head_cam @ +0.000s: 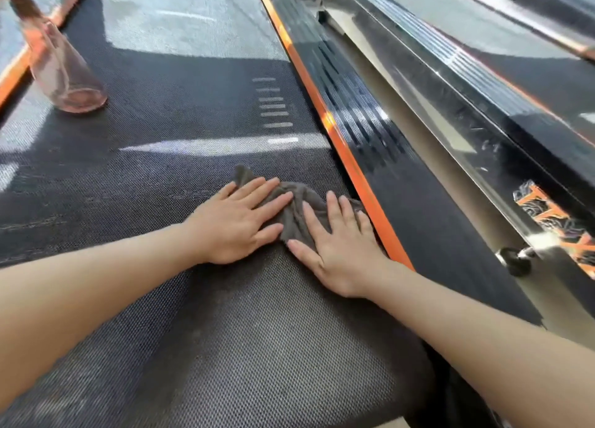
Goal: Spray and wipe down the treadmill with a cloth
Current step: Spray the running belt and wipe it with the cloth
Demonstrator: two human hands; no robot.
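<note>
Charcoal-grey microfibre cloth (297,213) lies bunched on the treadmill belt (161,170), close to the belt's right margin, where its far corner nearly meets the orange edge strip (352,170). Both hands rest on it with fingers straight and spread, palms down, pressing rather than gripping: nothing is pinched or curled round. The left hand (238,223) covers the cloth's left part, fingers angled toward the right. The right hand (339,245) covers its near-right part, fingers pointing up the belt, little finger just beside the orange strip. The crumpled cloth runs roughly across the belt, most of it ahead of and between the two sets of fingertips, so a push away from the body would likely carry it up the belt's length. Both forearms reach forward low over the belt, wrists nearly flat; the right hand is the nearer to the ribbed black side rail (402,186). A pinkish translucent spray bottle (66,73), blurred, stands on the belt far off to the left, well apart from either hand and on the left hand's side.
</note>
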